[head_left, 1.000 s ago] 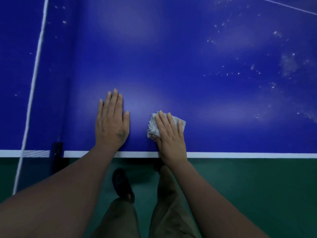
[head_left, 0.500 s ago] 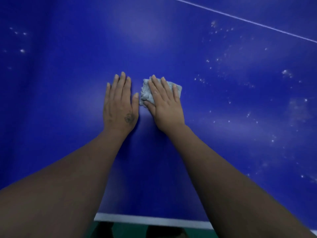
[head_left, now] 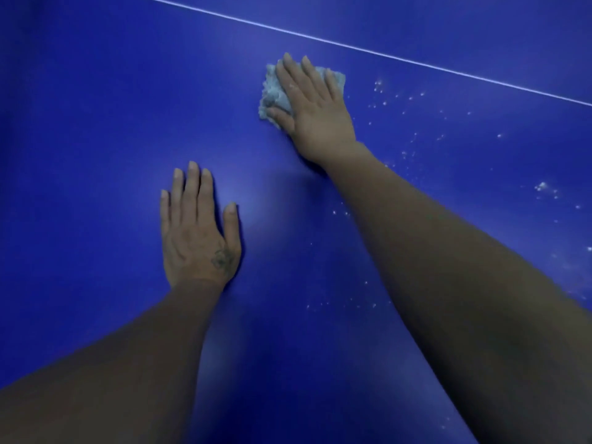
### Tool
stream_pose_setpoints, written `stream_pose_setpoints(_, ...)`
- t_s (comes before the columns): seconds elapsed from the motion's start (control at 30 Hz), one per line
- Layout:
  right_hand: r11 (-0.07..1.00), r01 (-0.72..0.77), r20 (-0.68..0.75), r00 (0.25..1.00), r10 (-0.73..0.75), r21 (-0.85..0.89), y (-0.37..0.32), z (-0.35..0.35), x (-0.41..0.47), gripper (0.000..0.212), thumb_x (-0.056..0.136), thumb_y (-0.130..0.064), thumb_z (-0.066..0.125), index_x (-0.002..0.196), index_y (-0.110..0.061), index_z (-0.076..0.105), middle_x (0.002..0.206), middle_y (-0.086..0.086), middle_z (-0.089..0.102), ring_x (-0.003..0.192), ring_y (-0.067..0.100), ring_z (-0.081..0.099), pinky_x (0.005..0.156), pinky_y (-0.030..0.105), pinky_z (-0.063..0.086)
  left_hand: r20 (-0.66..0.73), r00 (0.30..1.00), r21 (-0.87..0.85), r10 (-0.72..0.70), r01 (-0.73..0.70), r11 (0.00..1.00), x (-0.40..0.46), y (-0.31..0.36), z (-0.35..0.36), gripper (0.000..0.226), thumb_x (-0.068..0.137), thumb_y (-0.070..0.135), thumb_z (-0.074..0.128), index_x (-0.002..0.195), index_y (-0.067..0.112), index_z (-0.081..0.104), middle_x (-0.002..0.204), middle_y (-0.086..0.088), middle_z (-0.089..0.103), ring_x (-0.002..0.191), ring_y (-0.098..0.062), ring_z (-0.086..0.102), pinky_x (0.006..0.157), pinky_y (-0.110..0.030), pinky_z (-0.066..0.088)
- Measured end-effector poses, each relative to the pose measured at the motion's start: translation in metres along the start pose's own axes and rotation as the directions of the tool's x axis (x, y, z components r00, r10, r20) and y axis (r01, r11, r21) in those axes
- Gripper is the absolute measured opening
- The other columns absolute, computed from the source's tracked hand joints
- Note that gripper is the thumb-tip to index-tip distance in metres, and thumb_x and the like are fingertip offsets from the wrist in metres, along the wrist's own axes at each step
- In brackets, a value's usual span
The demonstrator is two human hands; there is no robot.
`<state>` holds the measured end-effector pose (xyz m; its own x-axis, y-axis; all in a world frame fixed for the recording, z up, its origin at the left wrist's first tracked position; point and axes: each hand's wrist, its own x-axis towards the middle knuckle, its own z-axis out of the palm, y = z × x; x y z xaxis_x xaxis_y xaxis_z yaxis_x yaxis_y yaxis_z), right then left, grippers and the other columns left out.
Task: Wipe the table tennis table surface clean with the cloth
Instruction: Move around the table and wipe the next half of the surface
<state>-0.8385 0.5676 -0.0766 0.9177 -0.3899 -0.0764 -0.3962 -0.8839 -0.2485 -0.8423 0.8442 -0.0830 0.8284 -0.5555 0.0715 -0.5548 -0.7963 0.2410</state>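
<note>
The blue table tennis table (head_left: 96, 129) fills the view. A crumpled grey cloth (head_left: 274, 92) lies on it far out, just short of the thin white centre line (head_left: 368, 51). My right hand (head_left: 312, 104) presses flat on the cloth with straight fingers, arm stretched forward. My left hand (head_left: 197, 229) rests palm down on the bare surface nearer to me, fingers straight and together, holding nothing. White dust specks (head_left: 403, 104) dot the surface to the right of the cloth and beside my right forearm.
More white specks (head_left: 544, 189) are scattered at the right side of the table. The surface to the left of both hands looks plain blue.
My right hand has pushed the cloth farther across the table and to the right, away from my left hand. The left hand stays planted on the surface. The table's near edge has left the view.
</note>
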Motion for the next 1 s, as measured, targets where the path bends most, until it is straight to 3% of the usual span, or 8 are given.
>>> stream_pose_setpoints(0.13, 0.998, -0.064, 0.045, 0.997, 0.065, -0.023, 0.055, -0.025, 0.029, 0.070, 0.113, -0.055, 0.031, 0.171, -0.020, 0.014, 0.179, -0.001, 0.009, 0.166, 0.024, 0.005, 0.132, 0.045, 0.003, 0.007, 1.000, 0.003, -0.003, 0.003, 1.000, 0.001, 0.001, 0.000, 0.066, 0.111, 0.044, 0.037, 0.165, 0.007, 0.032, 0.176, -0.006, 0.022, 0.165, -0.024, 0.011, 0.133, -0.050, 0.012)
stream_pose_setpoints(0.33, 0.964, -0.264, -0.060, 0.962, 0.265, 0.030, 0.129, -0.034, -0.021, 0.069, 0.112, -0.057, 0.028, 0.171, -0.021, 0.021, 0.178, 0.000, 0.020, 0.165, 0.027, 0.013, 0.132, 0.049, 0.010, 0.034, 0.999, 0.030, -0.013, 0.012, 0.999, 0.000, 0.002, -0.001, 0.068, 0.111, 0.047, 0.034, 0.166, 0.008, 0.028, 0.177, -0.005, 0.019, 0.165, -0.022, 0.007, 0.133, -0.050, 0.010)
stream_pose_setpoints(0.53, 0.938, -0.335, -0.175, 0.922, 0.347, 0.095, 0.077, -0.005, -0.145, 0.066, 0.112, -0.050, 0.038, 0.168, -0.017, 0.030, 0.175, 0.003, 0.028, 0.163, 0.028, 0.021, 0.131, 0.056, 0.017, 0.037, 0.999, 0.034, -0.009, 0.008, 0.999, -0.001, 0.003, -0.003, 0.069, 0.111, 0.049, 0.033, 0.167, 0.009, 0.026, 0.177, -0.005, 0.017, 0.165, -0.022, 0.006, 0.133, -0.049, 0.008)
stream_pose_setpoints(0.67, 0.933, -0.346, -0.128, 0.925, 0.357, 0.097, 0.028, 0.011, -0.212, 0.067, 0.112, -0.052, 0.037, 0.169, -0.019, 0.027, 0.177, -0.002, 0.022, 0.165, 0.023, 0.014, 0.132, 0.054, 0.014, 0.065, 0.998, 0.083, -0.005, 0.000, 0.997, -0.002, 0.003, -0.004, 0.071, 0.112, 0.051, 0.029, 0.168, 0.009, 0.020, 0.178, -0.006, 0.012, 0.165, -0.023, 0.003, 0.134, -0.048, 0.006)
stream_pose_setpoints(0.9, 0.909, -0.406, -0.063, 0.909, 0.413, 0.094, 0.071, -0.012, -0.165, 0.077, 0.106, -0.060, 0.023, 0.170, -0.017, 0.022, 0.178, 0.001, 0.017, 0.165, 0.027, 0.010, 0.132, 0.053, 0.007, 0.035, 0.994, 0.083, -0.102, 0.099, 0.992, -0.013, 0.024, -0.002, 0.062, 0.112, 0.035, 0.026, 0.168, 0.008, 0.020, 0.178, -0.006, 0.012, 0.165, -0.025, 0.006, 0.133, -0.051, 0.008)
stream_pose_setpoints(1.0, 0.904, -0.419, -0.165, 0.889, 0.428, 0.087, 0.062, -0.002, -0.176, 0.070, 0.111, -0.053, 0.031, 0.169, -0.014, 0.025, 0.177, 0.002, 0.021, 0.164, 0.029, 0.014, 0.132, 0.054, 0.010, 0.022, 0.995, 0.072, -0.098, 0.096, 0.993, -0.013, 0.024, 0.002, 0.063, 0.110, 0.033, 0.028, 0.168, 0.009, 0.023, 0.178, -0.005, 0.015, 0.165, -0.024, 0.007, 0.133, -0.050, 0.008)
